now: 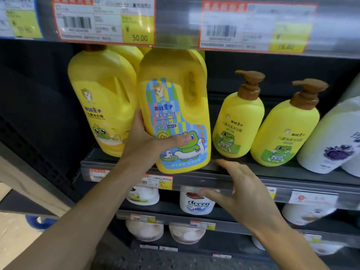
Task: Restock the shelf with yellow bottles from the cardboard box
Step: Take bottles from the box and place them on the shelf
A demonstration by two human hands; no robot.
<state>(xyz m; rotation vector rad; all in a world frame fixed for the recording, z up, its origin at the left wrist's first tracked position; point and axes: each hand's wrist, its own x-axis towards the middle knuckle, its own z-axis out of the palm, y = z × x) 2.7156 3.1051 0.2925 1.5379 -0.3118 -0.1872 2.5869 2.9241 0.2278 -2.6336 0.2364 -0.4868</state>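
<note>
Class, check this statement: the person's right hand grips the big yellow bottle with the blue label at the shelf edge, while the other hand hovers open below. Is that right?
Not quite. The head view shows the left hand gripping the big yellow bottle with the blue label at the shelf edge; the right hand hovers open below.

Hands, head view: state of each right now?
Left hand: closed, fingers gripping the yellow bottle at the shelf edge.
Right hand: open, fingers spread, holding nothing.

Head view — close, facing shelf (233, 170)
</note>
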